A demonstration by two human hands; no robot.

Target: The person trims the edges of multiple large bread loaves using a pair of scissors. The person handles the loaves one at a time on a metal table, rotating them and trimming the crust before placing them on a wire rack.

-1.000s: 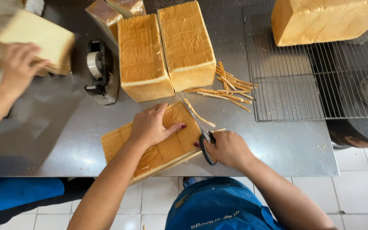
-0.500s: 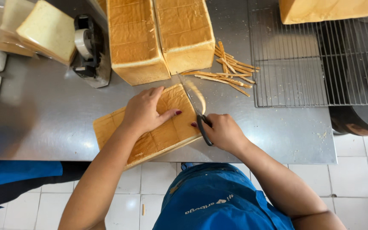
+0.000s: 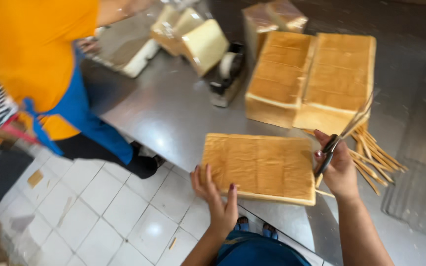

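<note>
The head camera swung round and tilted, so the steel table (image 3: 173, 113) ran slantwise and the tiled floor (image 3: 99, 207) came into view. The left hand (image 3: 218, 197), which had lain flat on top of the flat bread slab (image 3: 260, 165), slid off to the slab's near left edge, fingers spread against it. The right hand (image 3: 338, 170) lifted the scissors (image 3: 343, 135) from the slab's edge; the blades pointed up and away, with a thin crust strip at them. A co-worker in an orange shirt and blue apron (image 3: 40, 64) appeared at the table's far left.
</note>
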